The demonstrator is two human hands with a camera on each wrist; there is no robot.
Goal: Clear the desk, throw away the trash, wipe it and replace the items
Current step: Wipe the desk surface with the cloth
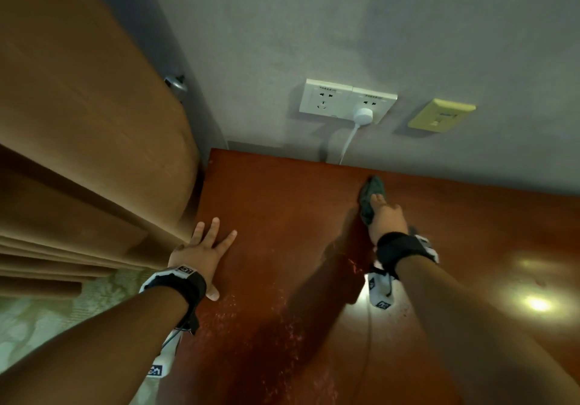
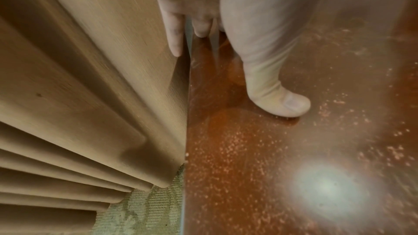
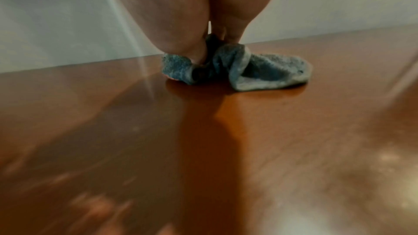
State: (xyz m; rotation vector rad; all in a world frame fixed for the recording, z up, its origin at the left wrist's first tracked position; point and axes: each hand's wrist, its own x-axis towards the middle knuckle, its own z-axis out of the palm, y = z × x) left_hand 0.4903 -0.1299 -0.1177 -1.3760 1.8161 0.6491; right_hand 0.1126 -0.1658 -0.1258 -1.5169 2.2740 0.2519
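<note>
1. The right hand (image 1: pixel 387 216) grips a bunched blue-grey cloth (image 1: pixel 372 194), pressing it on the red-brown counter (image 1: pixel 282 200) near its far edge by the wall.
2. The left hand (image 1: pixel 201 251) lies flat, fingers spread, on the counter's left edge, just beside the tan curtain (image 1: pixel 78 153).
3. Pale specks (image 2: pixel 228 149) dot the counter near the left hand.

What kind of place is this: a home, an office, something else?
Probably a hotel room or bedroom: a glossy reddish-brown wooden desk stands against a grey wall with white double sockets, beside tan pleated curtains and patterned carpet.
</note>
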